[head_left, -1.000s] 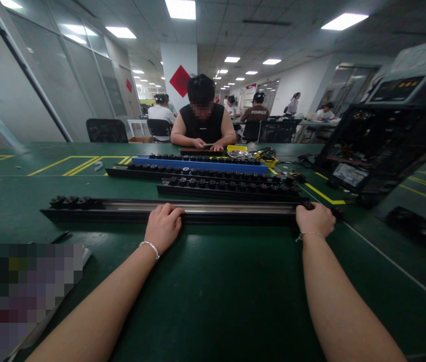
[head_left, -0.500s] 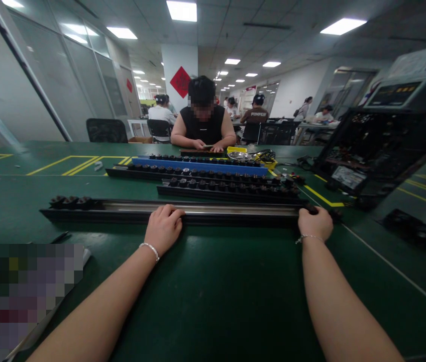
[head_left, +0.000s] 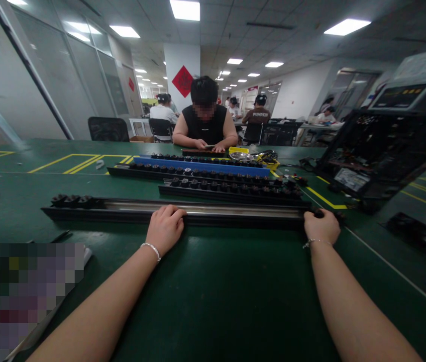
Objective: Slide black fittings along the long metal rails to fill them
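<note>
A long black rail [head_left: 228, 213] with a shiny metal channel lies crosswise on the green table. Several round black socket-like modules [head_left: 72, 201] sit in its left end. My left hand [head_left: 167, 226] is closed over the rail's near edge around the middle, thumb and fingers pressed on it. At the right end, my right hand [head_left: 322, 227] is closed around a small dark round module, mostly hidden by the fingers, against the rail. Behind lie more black rails [head_left: 231, 188] filled with similar modules, and a blue rail [head_left: 201, 164] with modules beside it.
Across the table [head_left: 205, 301] a person in a black sleeveless top [head_left: 204, 125] works with both hands. An opened machine housing [head_left: 371, 151] stands at right. A metal dish [head_left: 241, 157] and yellow trays [head_left: 238, 150] lie farther back. A pixelated sheet [head_left: 28, 296] covers the near left.
My right hand has shifted slightly to the right along the rail's end. My left hand stays on the rail. The whole view has moved a little.
</note>
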{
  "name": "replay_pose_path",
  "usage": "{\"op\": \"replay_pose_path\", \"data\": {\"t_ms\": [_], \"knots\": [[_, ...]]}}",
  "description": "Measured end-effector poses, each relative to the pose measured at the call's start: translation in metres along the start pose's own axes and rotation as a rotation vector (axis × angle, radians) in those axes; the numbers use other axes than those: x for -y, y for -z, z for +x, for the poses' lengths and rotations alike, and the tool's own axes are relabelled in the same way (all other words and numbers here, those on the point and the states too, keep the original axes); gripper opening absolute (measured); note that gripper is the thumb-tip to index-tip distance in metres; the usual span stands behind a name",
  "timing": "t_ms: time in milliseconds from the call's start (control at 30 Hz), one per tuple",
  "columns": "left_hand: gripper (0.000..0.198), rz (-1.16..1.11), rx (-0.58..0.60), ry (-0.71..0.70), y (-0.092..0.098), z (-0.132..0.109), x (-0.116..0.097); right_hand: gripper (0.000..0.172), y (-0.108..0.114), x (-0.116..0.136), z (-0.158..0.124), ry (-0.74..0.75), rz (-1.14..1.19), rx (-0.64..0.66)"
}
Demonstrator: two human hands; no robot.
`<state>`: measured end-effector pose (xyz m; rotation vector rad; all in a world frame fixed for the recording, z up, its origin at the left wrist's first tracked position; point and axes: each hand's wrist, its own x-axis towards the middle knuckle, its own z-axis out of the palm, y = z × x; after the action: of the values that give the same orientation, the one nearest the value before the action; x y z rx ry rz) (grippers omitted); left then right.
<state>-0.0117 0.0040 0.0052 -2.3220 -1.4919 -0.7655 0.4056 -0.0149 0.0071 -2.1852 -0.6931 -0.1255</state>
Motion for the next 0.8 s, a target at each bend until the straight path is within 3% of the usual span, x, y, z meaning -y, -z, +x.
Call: {"op": "replay_pose_path", "data": {"t_ms": [167, 400, 567, 700, 800], "knots": [[0.022, 0.006, 0.0, 0.008, -0.001, 0.0, 0.0, 0.041, 0.007, -0.003, 0.007, -0.033, -0.021, 0.034], [0.021, 0.028, -0.004, 0.004, -0.002, 0.0, 0.0, 0.043, 0.017, -0.012, 0.017, -0.024, -0.083, -0.026], [0.02, 0.015, 0.005, 0.016, -0.002, 0.0, 0.0, 0.045, 0.029, -0.041, 0.035, -0.085, -0.111, -0.122], [0.021, -0.01, 0.007, 0.029, -0.001, 0.0, -0.001, 0.043, 0.039, -0.071, 0.053, -0.269, -0.146, -0.052], [0.023, -0.044, 0.013, 0.06, -0.003, -0.001, -0.001, 0.041, 0.038, -0.085, 0.064, -0.328, -0.189, 0.011]]}}
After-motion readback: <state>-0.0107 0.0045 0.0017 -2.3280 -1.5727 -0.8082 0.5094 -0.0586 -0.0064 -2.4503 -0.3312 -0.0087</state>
